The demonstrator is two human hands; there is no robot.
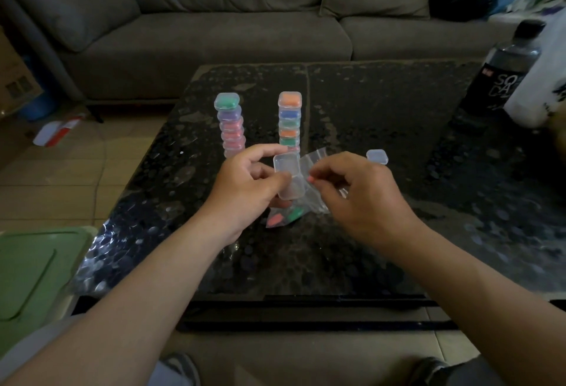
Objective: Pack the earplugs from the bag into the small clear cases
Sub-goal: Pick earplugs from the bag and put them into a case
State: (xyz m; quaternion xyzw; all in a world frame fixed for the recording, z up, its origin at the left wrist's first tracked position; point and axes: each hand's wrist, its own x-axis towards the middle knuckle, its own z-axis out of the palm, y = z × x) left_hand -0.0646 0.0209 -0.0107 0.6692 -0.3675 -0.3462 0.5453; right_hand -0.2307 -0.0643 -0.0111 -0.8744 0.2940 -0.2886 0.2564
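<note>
On the dark table, finished stacks stand clear behind while the left hand keeps its grip curled round an open case, tilted to receive the pink earplug pinched in the right hand above the bag.

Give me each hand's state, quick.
Left hand: holding an open clear case.
Right hand: pinching a pink earplug.
</note>
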